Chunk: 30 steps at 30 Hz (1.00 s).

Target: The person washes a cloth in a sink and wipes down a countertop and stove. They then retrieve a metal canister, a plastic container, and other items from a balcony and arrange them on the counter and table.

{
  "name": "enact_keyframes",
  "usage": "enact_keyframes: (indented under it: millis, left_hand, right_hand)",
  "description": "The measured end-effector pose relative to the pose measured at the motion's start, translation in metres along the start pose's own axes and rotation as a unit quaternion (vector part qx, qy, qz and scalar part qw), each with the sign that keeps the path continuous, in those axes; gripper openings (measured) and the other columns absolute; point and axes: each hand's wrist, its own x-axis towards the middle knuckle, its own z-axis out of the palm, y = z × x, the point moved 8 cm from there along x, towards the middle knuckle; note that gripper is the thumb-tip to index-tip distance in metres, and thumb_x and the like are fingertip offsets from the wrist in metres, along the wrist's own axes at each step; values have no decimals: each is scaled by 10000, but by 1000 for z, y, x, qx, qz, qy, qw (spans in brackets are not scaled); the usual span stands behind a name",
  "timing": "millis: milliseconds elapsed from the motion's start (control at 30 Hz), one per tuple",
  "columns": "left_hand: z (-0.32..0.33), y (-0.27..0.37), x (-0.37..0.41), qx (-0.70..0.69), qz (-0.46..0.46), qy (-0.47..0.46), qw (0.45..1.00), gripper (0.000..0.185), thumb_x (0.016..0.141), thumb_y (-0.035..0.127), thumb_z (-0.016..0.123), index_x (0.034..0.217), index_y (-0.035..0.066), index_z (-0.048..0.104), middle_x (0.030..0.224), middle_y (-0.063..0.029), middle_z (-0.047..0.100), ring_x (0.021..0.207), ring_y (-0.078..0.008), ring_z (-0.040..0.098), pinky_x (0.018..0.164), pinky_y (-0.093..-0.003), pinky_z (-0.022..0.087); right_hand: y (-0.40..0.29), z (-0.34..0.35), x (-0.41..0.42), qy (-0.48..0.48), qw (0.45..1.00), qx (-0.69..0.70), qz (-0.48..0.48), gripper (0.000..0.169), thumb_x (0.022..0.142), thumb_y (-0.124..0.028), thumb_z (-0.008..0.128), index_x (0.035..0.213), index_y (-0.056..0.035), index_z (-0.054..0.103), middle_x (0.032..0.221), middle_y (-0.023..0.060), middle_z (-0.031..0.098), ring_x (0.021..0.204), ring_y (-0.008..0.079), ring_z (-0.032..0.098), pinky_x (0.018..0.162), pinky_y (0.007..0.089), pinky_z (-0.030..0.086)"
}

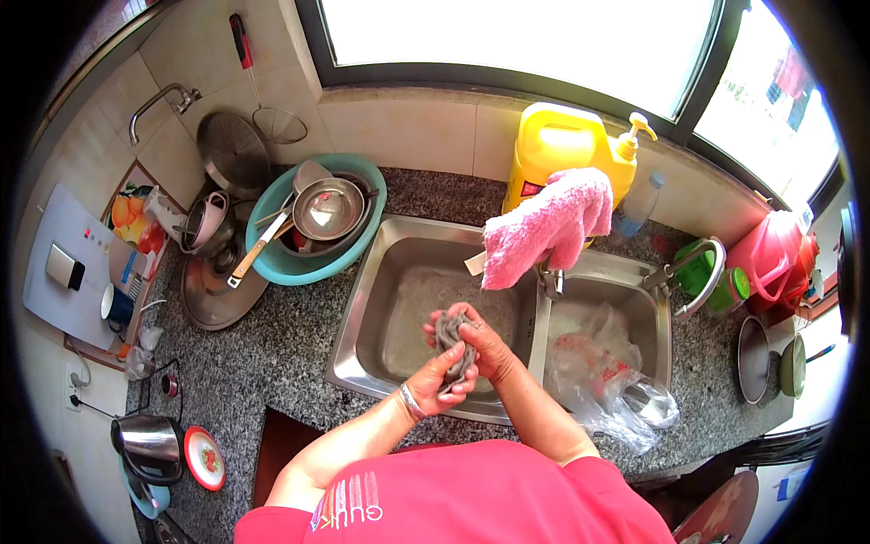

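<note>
A wet grey-brown cloth [452,340] is bunched up between my two hands over the front of the left sink basin [380,306]. My left hand [442,381], with a silver bracelet at its wrist, grips the cloth's lower part. My right hand [486,343] closes around its upper part. Shallow cloudy water covers the bottom of the basin. A pink fluffy towel [544,228] hangs over the faucet [554,280] between the two basins.
Clear plastic bags [605,367] fill the right basin and spill over its front rim. A turquoise tub [312,275] of bowls and a knife stands left of the sink. Behind stands a yellow jug [564,136]. An electric kettle [148,445] is at the lower left.
</note>
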Motion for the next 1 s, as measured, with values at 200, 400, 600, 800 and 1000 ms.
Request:
enact_keyframes:
  millis: [200, 400, 600, 800, 1000]
  left_hand:
    - [-51, -11, 4, 113, -108, 107, 982, 278, 863, 396, 609, 838, 145, 492, 656, 23, 438, 437, -48, 302, 346, -190, 230]
    - [-105, 17, 18, 664, -83, 265, 694, 210, 779, 283, 626, 829, 84, 578, 685, -89, 598, 616, -231, 569, 531, -382, 429]
    - [-79, 46, 4, 824, -55, 353, 441, 440, 773, 296, 642, 1111, 68, 476, 985, -189, 650, 895, -358, 636, 792, -458, 504]
    - [-40, 70, 4, 860, 97, 356, 351, 460, 755, 300, 688, 1077, 44, 482, 883, -188, 649, 835, -361, 645, 703, -469, 510]
    - [-74, 62, -12, 434, 12, 271, 859, 363, 843, 378, 617, 1009, 73, 510, 696, -81, 571, 589, -193, 568, 455, -307, 391]
  right_hand:
    - [9, -37, 6, 168, 919, -349, 73, 218, 773, -212, 712, 819, -106, 528, 706, 8, 538, 670, 100, 464, 624, 275, 433]
    - [42, -73, 11, 236, 738, -626, 84, 297, 716, -236, 660, 922, -33, 595, 837, 198, 637, 783, 286, 623, 705, 379, 486]
    - [48, -93, 4, 415, 697, -580, 74, 417, 760, -316, 644, 1011, 12, 583, 951, 261, 623, 913, 369, 620, 775, 409, 483]
    - [52, -89, 5, 476, 830, -276, 87, 708, 816, -542, 598, 1237, -7, 401, 1166, 187, 538, 1076, 288, 532, 856, 412, 446]
    - [11, -31, 16, 237, 958, -87, 139, 999, 727, -670, 611, 1436, -118, 175, 1379, 163, 353, 1240, 311, 369, 953, 398, 379]
